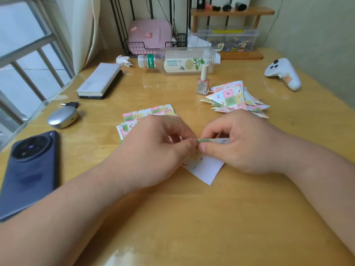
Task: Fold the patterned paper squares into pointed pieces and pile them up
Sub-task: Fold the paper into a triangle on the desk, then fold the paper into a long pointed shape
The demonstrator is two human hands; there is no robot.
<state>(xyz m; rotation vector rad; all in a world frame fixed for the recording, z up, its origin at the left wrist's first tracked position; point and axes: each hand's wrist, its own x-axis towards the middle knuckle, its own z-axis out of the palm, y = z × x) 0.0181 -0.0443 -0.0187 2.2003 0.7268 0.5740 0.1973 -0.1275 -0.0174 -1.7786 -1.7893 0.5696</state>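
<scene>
A patterned paper square (203, 167) lies partly folded on the wooden table (192, 217), its white underside pointing toward me. My left hand (153, 150) and my right hand (242, 144) both pinch its folded upper edge between thumb and forefinger, fingertips almost touching. Behind my left hand lies a stack of flat patterned squares (149, 114), partly hidden by the hand. To the back right sits a pile of folded pointed pieces (236, 100).
A nail polish bottle (203, 81) stands beside the pile. A plastic bottle (180, 61) lies on its side behind it. A phone (28, 169), an earbud case (62, 116) and a book (100, 79) are at the left, a white controller (284, 73) at the right.
</scene>
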